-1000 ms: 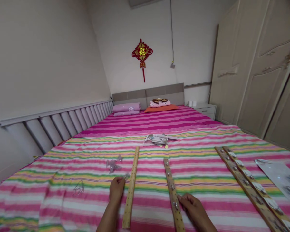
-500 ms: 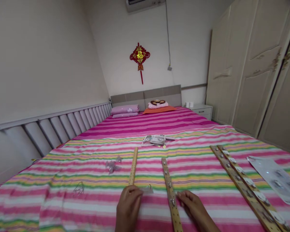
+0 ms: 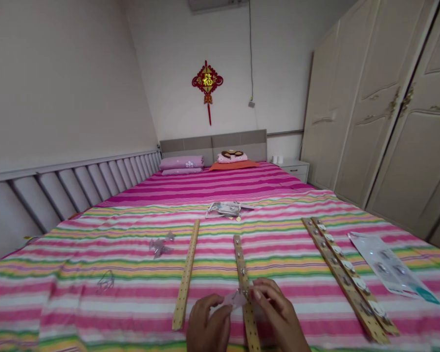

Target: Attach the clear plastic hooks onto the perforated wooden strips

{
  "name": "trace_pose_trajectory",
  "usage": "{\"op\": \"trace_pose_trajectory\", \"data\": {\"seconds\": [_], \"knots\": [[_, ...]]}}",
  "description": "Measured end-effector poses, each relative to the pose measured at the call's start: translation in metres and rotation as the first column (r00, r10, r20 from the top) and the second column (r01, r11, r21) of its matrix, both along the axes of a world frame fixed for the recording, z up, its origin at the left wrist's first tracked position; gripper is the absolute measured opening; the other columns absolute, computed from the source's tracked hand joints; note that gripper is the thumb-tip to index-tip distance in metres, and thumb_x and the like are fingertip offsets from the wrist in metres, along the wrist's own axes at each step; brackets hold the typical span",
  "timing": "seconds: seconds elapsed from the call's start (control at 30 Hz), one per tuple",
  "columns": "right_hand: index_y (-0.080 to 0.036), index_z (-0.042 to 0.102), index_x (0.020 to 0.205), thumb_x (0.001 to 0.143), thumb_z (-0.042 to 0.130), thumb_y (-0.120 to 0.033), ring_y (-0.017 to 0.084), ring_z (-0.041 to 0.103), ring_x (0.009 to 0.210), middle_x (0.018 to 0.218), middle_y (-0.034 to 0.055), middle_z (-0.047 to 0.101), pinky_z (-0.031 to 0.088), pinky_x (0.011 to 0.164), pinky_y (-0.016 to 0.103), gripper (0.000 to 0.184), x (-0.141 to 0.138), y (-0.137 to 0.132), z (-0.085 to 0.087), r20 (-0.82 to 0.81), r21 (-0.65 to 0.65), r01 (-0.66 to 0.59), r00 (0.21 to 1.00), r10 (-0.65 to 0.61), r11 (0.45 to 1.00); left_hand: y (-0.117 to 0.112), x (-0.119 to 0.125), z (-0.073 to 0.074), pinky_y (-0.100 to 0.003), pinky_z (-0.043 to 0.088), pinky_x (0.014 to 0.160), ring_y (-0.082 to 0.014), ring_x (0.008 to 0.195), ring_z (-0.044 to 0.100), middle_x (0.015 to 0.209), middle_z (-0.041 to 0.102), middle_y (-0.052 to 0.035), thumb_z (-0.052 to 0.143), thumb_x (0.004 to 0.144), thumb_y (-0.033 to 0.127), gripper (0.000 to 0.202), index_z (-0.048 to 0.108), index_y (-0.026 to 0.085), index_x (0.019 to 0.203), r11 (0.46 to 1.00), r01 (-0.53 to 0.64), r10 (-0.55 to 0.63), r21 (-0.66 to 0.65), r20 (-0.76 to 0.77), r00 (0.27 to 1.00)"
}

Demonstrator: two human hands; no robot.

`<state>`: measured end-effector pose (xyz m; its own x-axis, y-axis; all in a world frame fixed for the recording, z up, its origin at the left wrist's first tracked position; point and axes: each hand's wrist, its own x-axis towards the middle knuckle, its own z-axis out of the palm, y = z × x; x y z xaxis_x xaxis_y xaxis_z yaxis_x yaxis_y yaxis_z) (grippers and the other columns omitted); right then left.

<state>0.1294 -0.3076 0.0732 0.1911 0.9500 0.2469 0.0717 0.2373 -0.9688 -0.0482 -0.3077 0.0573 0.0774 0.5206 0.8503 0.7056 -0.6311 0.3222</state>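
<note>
My left hand (image 3: 208, 325) and my right hand (image 3: 276, 313) meet over the middle wooden strip (image 3: 242, 271) near the bed's front edge. Between their pinched fingertips is a small clear plastic piece (image 3: 234, 299), held right at the strip, where small metal fittings are fixed. A bare perforated wooden strip (image 3: 186, 274) lies just left of my left hand.
Two more wooden strips (image 3: 342, 277) with white round fittings lie at the right, beside a clear plastic packet (image 3: 388, 266). Small clear pieces (image 3: 159, 244) and a wire bit (image 3: 105, 282) lie left. Another packet (image 3: 225, 209) sits mid-bed. Wardrobes (image 3: 388, 122) stand along the right.
My left hand moved right from beside the bare strip to the middle strip, carrying the clear piece. My right hand came up to meet it. The view shifted slightly right.
</note>
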Motion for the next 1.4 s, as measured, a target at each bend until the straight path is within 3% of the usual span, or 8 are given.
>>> {"op": "trace_pose_trajectory", "data": {"seconds": [0.3,0.43,0.57,0.73,0.93,1.07,1.23,1.4], "knots": [[-0.030,0.072,0.098,0.085,0.058,-0.036,0.026,0.053,0.118,0.128,0.0094,0.057,0.046,0.095,0.036,0.021,-0.016,-0.028,0.022,0.246,0.341,-0.215,0.960,0.134,0.915,-0.006,0.006,0.004,-0.031,0.040,0.074,-0.0142,0.076,0.058,0.082,0.064,-0.0026,0.059,0.080,0.014,0.016,0.069,0.027,0.079,0.962,-0.134,0.128,0.240,0.041,0.991],[-0.023,0.068,0.076,0.079,0.062,-0.045,0.020,0.061,0.079,0.081,0.0043,0.065,0.050,0.070,0.025,0.024,-0.018,-0.030,0.022,-0.108,0.060,0.062,0.993,-0.056,0.996,-0.007,0.008,0.009,-0.032,0.039,0.076,-0.0129,0.072,0.057,0.080,0.062,-0.0013,0.065,0.076,0.013,0.015,0.071,0.027,0.077,0.951,-0.154,0.141,0.267,0.069,0.988],[-0.019,0.063,0.066,0.065,0.071,-0.056,0.014,0.047,0.053,0.055,-0.0027,0.052,0.040,0.049,0.023,0.038,-0.026,-0.026,0.009,-0.320,-0.215,-0.023,0.946,-0.048,0.976,-0.008,0.015,0.007,-0.031,0.038,0.074,-0.0111,0.067,0.055,0.074,0.063,0.0007,0.066,0.073,0.010,0.018,0.069,0.027,0.075,0.947,-0.170,0.159,0.274,0.062,0.985],[-0.019,0.062,0.070,0.060,0.074,-0.057,0.012,0.044,0.050,0.053,-0.0038,0.050,0.037,0.048,0.023,0.041,-0.030,-0.026,0.004,-0.411,-0.264,-0.089,0.911,-0.028,0.960,-0.008,0.022,0.002,-0.031,0.038,0.073,-0.0120,0.066,0.056,0.072,0.064,0.0006,0.065,0.073,0.010,0.018,0.068,0.027,0.073,0.947,-0.161,0.153,0.276,0.050,0.987],[-0.020,0.059,0.069,0.081,0.059,-0.044,0.015,0.049,0.059,0.064,-0.0002,0.053,0.041,0.055,0.024,0.026,-0.016,-0.026,0.014,0.000,0.061,-0.037,0.999,0.037,0.997,-0.014,0.032,-0.004,-0.030,0.038,0.071,-0.0127,0.067,0.056,0.075,0.066,-0.0010,0.062,0.079,0.016,0.012,0.068,0.026,0.074,0.981,-0.092,0.084,0.171,0.052,0.995],[-0.020,0.061,0.077,0.087,0.051,-0.033,0.016,0.052,0.067,0.074,0.0031,0.057,0.042,0.063,0.025,0.019,-0.003,-0.030,0.015,0.222,0.241,-0.034,0.975,-0.021,0.970,-0.018,0.032,-0.015,-0.030,0.043,0.073,-0.0164,0.075,0.059,0.079,0.065,-0.0034,0.062,0.081,0.034,0.012,0.067,0.023,0.076,0.993,0.088,-0.058,-0.079,0.322,0.945],[-0.021,0.051,0.067,0.084,0.053,-0.044,0.015,0.048,0.060,0.063,-0.0010,0.050,0.038,0.056,0.025,0.029,0.012,-0.030,-0.005,0.065,-0.038,-0.157,0.985,0.159,0.987,-0.014,0.020,-0.022,-0.026,0.047,0.066,-0.0170,0.073,0.058,0.074,0.063,-0.0031,0.061,0.077,0.047,0.030,0.065,0.018,0.080,0.756,0.388,0.147,-0.528,0.714,0.684],[-0.021,0.047,0.061,0.070,0.060,-0.055,0.010,0.044,0.044,0.048,-0.0046,0.051,0.031,0.047,0.024,0.038,0.015,-0.012,-0.044,-0.189,-0.296,-0.333,0.939,0.287,0.895,-0.007,0.024,-0.034,-0.024,0.043,0.059,-0.0133,0.062,0.052,0.062,0.057,0.0009,0.068,0.066,0.055,0.040,0.064,0.016,0.072,0.476,0.610,0.180,-0.634,0.749,0.638]]}}
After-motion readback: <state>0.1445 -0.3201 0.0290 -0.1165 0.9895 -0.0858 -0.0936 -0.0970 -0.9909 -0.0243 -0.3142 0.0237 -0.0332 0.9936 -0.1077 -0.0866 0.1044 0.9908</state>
